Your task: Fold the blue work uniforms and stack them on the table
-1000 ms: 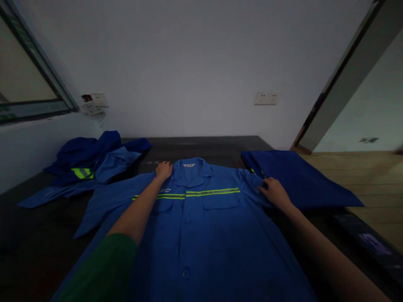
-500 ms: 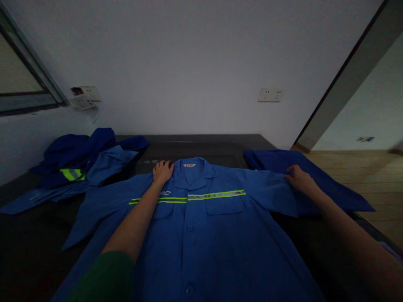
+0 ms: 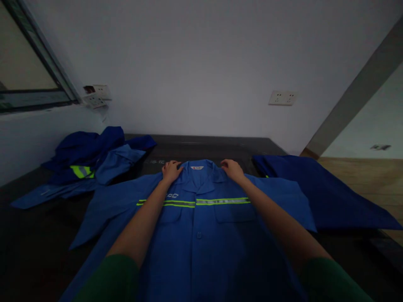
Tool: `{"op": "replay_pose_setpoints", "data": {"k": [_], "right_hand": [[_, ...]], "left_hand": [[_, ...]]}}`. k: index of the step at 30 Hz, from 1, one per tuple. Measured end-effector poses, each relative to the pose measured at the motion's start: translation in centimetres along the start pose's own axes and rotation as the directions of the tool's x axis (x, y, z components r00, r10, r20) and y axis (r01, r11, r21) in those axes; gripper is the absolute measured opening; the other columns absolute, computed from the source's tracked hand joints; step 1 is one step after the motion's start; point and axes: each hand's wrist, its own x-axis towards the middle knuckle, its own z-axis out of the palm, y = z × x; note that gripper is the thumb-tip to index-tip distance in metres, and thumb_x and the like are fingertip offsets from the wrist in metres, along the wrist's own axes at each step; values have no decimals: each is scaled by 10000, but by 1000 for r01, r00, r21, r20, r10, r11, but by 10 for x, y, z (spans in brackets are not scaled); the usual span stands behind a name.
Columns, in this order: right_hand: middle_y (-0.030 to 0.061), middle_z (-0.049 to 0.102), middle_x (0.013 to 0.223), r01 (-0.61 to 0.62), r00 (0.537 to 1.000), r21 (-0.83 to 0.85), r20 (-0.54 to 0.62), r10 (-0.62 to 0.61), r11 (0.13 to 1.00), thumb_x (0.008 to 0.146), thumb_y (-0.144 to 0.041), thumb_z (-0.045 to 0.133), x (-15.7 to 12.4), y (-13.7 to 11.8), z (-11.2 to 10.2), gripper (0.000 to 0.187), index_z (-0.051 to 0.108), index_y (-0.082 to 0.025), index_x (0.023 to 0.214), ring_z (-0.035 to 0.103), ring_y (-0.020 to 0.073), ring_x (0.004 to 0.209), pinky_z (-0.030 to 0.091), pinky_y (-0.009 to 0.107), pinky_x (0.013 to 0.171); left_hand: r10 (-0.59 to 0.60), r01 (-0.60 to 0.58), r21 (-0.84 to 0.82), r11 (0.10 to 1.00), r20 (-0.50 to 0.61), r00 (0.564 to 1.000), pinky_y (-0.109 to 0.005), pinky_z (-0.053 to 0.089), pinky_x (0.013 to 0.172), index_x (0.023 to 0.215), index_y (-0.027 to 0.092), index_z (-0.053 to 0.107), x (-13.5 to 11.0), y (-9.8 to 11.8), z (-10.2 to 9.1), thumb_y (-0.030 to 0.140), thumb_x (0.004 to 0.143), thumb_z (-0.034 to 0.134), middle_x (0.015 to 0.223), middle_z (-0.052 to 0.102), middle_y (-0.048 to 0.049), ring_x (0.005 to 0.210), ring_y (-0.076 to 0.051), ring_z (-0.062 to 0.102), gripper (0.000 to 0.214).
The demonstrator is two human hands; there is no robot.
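A blue short-sleeved work shirt (image 3: 229, 251) lies spread front up, collar away from me, with yellow-green and silver reflective bands across the chest. A white label shows inside its collar. On the shoulder left of the collar rests my left hand (image 3: 171, 171), its fingers and thumb apart. My right hand (image 3: 233, 168) is at the opposite shoulder beside the collar, fingers slightly bent and apart from the thumb. Neither hand visibly grips the cloth. Both forearms cross over the chest of the shirt and cover parts of the bands.
A dark table (image 3: 201, 140) stands against the wall. Crumpled blue clothes (image 3: 85, 149) with a reflective strip lie at the left. A darker blue folded garment (image 3: 330, 193) lies at the right, partly under the shirt's sleeve. Wall sockets (image 3: 282, 97) are above the table.
My right hand has left the right sleeve and moved left to the shoulder beside the collar. My left hand stays near the collar, shifted slightly inward. The view has turned a little left.
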Motion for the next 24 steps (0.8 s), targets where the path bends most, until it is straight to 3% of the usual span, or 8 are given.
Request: {"op": "replay_pose_setpoints", "data": {"k": [7, 14, 18, 21, 24], "right_hand": [[84, 671, 1127, -56, 998, 0, 34, 56, 998, 898, -320, 563, 42, -20, 42, 283, 645, -192, 1138, 616, 200, 1032, 453, 285, 843], [123, 619, 1172, -60, 994, -140, -99, 46, 988, 940, -327, 485, 40, -17, 68, 277, 593, -176, 1145, 530, 258, 1118, 411, 363, 893], [115, 612, 1159, -66, 991, -90, -123, 54, 994, 941, -324, 478, 39, -15, 70, 252, 596, -190, 1119, 521, 257, 1098, 405, 355, 867], [98, 613, 1127, -34, 984, 18, -174, 37, 999, 933, -297, 477, 41, -13, 65, 239, 592, -201, 1119, 531, 238, 1050, 406, 330, 838], [94, 619, 1085, 24, 966, 70, -260, -5, 997, 923, -259, 465, 42, -10, 60, 223, 612, -194, 1079, 534, 222, 1012, 399, 307, 834]], "left_hand": [[0, 3, -31, 1000, 99, 995, -458, 407, 936, 1103, 241, 678, 24, 11, -1, 403, 834, 622, 1274, 588, -106, 1189, -329, 507, 319], [80, -77, -61, 995, 46, 996, -354, 429, 910, 1069, 223, 584, 22, 13, 11, 292, 901, 540, 1115, 657, -50, 1082, -221, 583, 187], [76, -77, -26, 997, -26, 997, -379, 419, 923, 1099, 221, 556, 14, 22, 4, 238, 891, 541, 1144, 626, -72, 1114, -244, 552, 208], [201, -199, 34, 979, -113, 973, -418, 399, 966, 1143, 222, 560, 9, 43, 0, 141, 865, 526, 1198, 579, -97, 1163, -268, 501, 292], [457, -459, -64, 886, -42, 888, -369, 410, 989, 1065, 205, 611, 8, 73, 11, 70, 851, 479, 1139, 597, -76, 1125, -224, 521, 285]]}}
